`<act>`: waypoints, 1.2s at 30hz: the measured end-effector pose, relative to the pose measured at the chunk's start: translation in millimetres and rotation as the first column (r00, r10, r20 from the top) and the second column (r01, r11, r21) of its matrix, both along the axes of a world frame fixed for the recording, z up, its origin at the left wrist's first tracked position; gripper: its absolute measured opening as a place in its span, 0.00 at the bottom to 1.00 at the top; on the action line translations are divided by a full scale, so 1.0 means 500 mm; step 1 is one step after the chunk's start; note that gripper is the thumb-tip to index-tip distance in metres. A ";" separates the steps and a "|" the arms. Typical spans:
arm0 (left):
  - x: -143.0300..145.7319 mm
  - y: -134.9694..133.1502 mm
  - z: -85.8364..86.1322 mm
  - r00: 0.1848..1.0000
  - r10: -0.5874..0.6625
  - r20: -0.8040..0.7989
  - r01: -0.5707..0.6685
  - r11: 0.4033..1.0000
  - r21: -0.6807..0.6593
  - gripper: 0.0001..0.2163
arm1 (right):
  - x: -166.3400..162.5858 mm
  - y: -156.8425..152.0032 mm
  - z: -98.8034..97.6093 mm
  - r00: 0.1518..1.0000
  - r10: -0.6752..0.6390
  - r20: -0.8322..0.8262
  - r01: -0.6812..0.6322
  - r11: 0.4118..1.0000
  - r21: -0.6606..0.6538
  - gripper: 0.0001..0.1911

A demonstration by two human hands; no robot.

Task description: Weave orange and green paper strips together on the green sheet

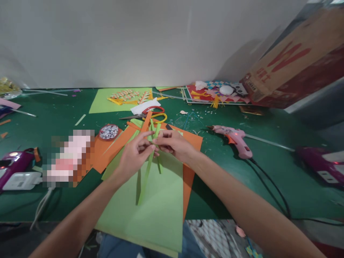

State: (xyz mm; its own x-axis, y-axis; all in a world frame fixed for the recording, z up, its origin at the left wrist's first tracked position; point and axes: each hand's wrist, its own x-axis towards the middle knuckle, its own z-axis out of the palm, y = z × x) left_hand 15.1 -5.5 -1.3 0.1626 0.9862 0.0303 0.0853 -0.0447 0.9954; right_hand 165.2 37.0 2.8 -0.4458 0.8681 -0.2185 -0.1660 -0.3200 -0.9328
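My left hand and my right hand meet over the middle of the green table, both pinching a bundle of paper strips. The strips are light green with one orange strip sticking up behind. The long green strips hang down and forward from my fingers. Under my hands lies a light green paper sheet on top of an orange sheet.
A pink glue gun with a black cord lies to the right. Red and yellow scissors and a round tub of googly eyes lie behind the sheets. A cardboard box leans at back right. Purple devices sit at both edges.
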 end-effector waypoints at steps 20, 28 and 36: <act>0.000 -0.002 0.007 1.000 -0.014 -0.018 0.014 1.000 -0.023 0.19 | 0.003 0.003 0.000 1.000 -0.003 -0.009 0.003 1.000 -0.002 0.17; -0.003 0.000 0.002 1.000 -0.019 -0.008 0.019 1.000 -0.007 0.18 | 0.002 0.000 0.004 1.000 0.005 0.018 -0.004 1.000 -0.008 0.18; -0.001 0.000 0.001 1.000 -0.004 0.002 0.004 1.000 -0.021 0.19 | 0.000 -0.002 0.000 1.000 0.007 -0.001 -0.007 1.000 -0.011 0.17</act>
State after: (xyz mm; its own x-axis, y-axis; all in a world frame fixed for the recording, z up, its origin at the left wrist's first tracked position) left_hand 14.5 -5.5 -1.0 0.1668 0.9859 0.0104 0.0836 -0.0246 0.9962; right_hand 165.3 36.1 3.1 -0.4520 0.8626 -0.2273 -0.1651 -0.3313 -0.9290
